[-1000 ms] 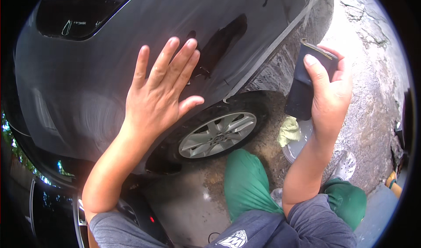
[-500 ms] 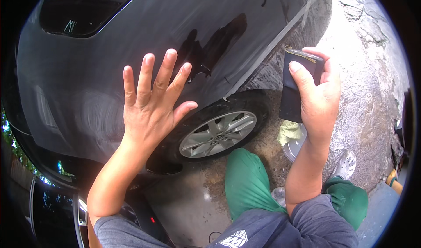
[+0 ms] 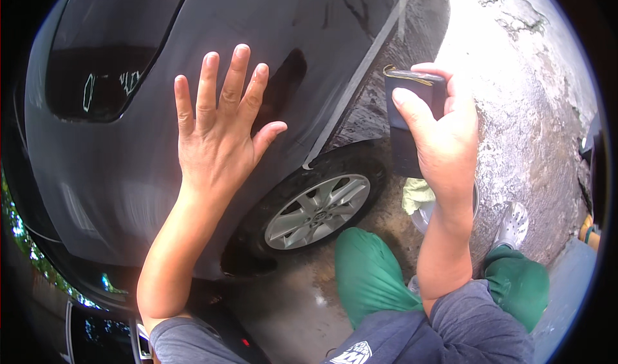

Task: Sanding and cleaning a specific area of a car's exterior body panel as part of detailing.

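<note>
My left hand [image 3: 217, 138] is open, its fingers spread, over the dull, scuffed dark body panel [image 3: 129, 177] of a car. Whether the palm touches the panel I cannot tell. In my right hand [image 3: 450, 142] is a flat sanding block [image 3: 403, 150] wrapped in black sheet, the thumb on its front and the fingers behind. A yellowish string or thin edge runs along its top. This hand is off the panel, to the right of a pale strip [image 3: 360, 80] of tape along the panel's edge. A dark, wet-looking patch [image 3: 288, 74] shows beside my left fingertips.
Below the panel is a wheel [image 3: 318, 212] with silver spokes. A pail [image 3: 476, 203] with a pale yellow cloth [image 3: 417, 195] stands behind my right forearm. My green-trousered knee [image 3: 368, 270] and grey clog [image 3: 513, 225] are near. Rough concrete [image 3: 515, 106] lies right; another dark vehicle [image 3: 96, 335] stands lower left.
The view has shifted, so more of the car's window shows. My left hand appears a little higher and my right hand, with the sanding block, farther left. Both grips stay the same.
</note>
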A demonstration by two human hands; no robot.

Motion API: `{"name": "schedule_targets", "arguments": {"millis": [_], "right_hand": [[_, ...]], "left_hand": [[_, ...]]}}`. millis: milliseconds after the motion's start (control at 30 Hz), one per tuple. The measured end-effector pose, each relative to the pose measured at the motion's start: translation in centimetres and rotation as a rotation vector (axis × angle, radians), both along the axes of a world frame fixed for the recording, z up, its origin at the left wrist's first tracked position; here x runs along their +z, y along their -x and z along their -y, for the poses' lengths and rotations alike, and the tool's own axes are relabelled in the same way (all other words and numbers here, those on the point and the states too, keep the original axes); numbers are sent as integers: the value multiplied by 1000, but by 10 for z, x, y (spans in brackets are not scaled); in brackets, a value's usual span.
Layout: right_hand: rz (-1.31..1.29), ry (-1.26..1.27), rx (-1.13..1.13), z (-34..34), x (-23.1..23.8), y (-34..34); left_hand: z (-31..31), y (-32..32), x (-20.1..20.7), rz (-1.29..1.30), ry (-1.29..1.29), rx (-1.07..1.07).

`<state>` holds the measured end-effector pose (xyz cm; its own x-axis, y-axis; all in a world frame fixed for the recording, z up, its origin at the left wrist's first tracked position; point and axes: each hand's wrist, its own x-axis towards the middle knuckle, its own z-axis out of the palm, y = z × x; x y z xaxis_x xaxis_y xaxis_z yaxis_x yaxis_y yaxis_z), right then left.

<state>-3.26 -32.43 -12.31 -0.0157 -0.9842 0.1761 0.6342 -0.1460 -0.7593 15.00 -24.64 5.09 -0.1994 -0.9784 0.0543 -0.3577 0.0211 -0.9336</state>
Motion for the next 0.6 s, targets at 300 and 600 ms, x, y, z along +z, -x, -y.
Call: {"name": "schedule_targets", "arguments": {"millis": [300, 600], "right_hand": [[-15, -50, -122, 27, -9, 15], [25, -71, -238, 53, -17, 17]], "left_hand": [[39, 3, -18, -22, -26, -5], [84, 18, -29, -24, -76, -39]]}}
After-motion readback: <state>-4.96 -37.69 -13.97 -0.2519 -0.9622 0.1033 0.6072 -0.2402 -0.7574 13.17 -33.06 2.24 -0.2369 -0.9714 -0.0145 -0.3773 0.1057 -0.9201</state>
